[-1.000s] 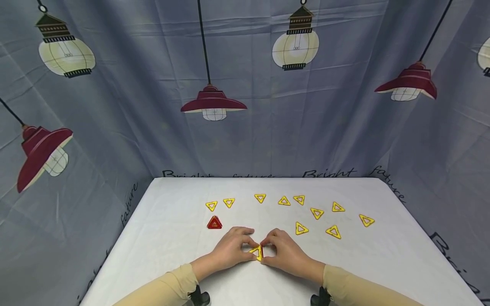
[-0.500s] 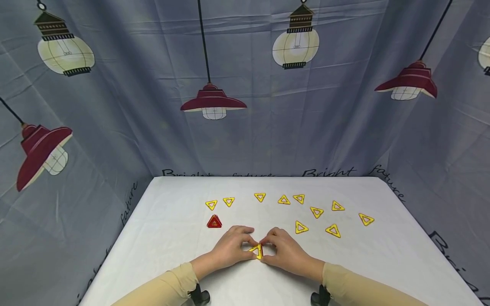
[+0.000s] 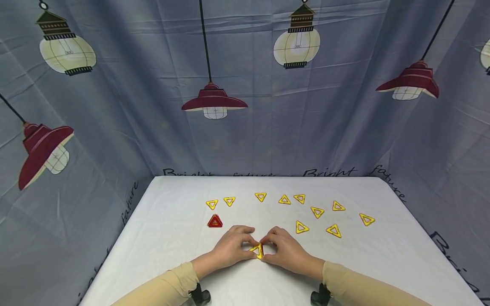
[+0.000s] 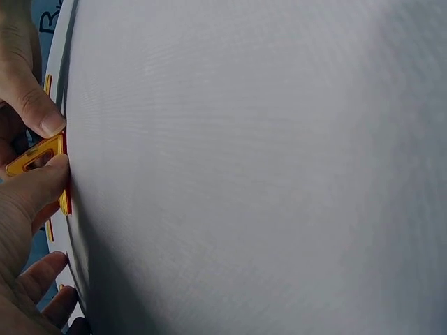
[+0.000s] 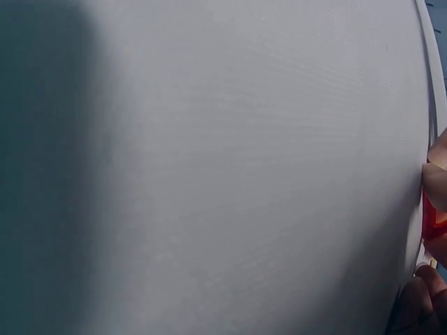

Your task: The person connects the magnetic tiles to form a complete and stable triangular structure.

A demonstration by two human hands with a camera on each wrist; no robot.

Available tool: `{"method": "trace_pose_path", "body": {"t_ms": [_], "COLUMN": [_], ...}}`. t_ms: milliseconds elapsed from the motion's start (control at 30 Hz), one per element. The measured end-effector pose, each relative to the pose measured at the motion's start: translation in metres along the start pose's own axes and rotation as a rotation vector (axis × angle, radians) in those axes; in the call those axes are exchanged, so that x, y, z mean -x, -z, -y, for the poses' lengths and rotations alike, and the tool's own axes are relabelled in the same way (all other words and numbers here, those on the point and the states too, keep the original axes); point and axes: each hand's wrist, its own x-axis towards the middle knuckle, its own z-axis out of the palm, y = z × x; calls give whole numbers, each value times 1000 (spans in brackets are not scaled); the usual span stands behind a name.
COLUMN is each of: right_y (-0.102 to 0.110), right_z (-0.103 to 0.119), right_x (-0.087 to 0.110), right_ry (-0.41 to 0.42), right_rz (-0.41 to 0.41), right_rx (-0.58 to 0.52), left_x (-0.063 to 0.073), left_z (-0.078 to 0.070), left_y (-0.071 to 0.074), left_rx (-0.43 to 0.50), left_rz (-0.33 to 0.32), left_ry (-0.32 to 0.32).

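Note:
Both hands meet near the front middle of the table. With thumb and forefinger, my left hand [image 3: 234, 246] pinches a yellow triangle frame [image 4: 45, 148], whose opening shows in the left wrist view. Against its right edge is a red triangle piece [image 5: 429, 222], seen only as a thin strip in the head view; my right hand [image 3: 285, 251] pinches it. The two pieces touch; fingers cover part of each, and I cannot tell whether they are joined. Behind the left hand sits a red triangular shape [image 3: 215, 221], resembling a small pyramid.
Several yellow triangle frames lie scattered across the back and right of the white table [image 3: 183, 191], among them one at the far right [image 3: 372, 220] and one behind the right hand [image 3: 305, 229]. A grey curtain [image 3: 260, 140] with printed lamps hangs behind the table.

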Motion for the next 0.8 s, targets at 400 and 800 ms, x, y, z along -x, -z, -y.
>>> {"method": "trace_pose_path", "body": {"t_ms": [400, 800], "right_y": [2, 0], "right_z": [-3, -5], "right_x": [3, 1], "right_ry": [-2, -13], "right_rz": [-8, 0], "right_rx": [-19, 9], "left_x": [-1, 0], "left_z": [-3, -5], "left_y": [1, 3], "left_rx": [-28, -40], "left_rz": [6, 30], "left_ry": [-6, 1]}}
